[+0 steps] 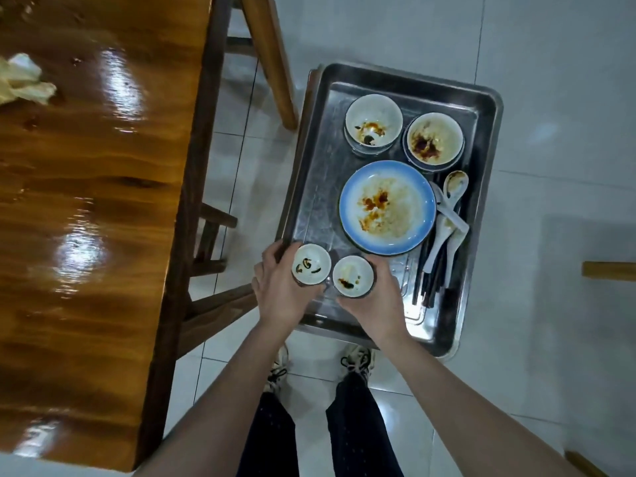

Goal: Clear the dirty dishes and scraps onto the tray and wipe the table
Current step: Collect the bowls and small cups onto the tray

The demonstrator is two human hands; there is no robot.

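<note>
A metal tray [309, 187] stands to the right of the wooden table [86, 218]. My left hand [278, 290] grips a small stained cup [311, 264] over the tray's near left corner. Beside it, my right hand [373, 297] grips a second small stained cup [352, 275]. On the tray lie a blue-rimmed plate [387, 206] with sauce stains, two dirty stacked bowls [373, 120] [434, 139], white spoons [451, 215] and dark chopsticks [428, 273]. A crumpled napkin [24, 80] lies on the table's far left.
Wooden chair legs [268, 56] stand beyond the tray and by the table's edge. The floor is pale tile [550, 98]. My feet [356, 361] are just below the tray. The table top has small crumbs and wet glare.
</note>
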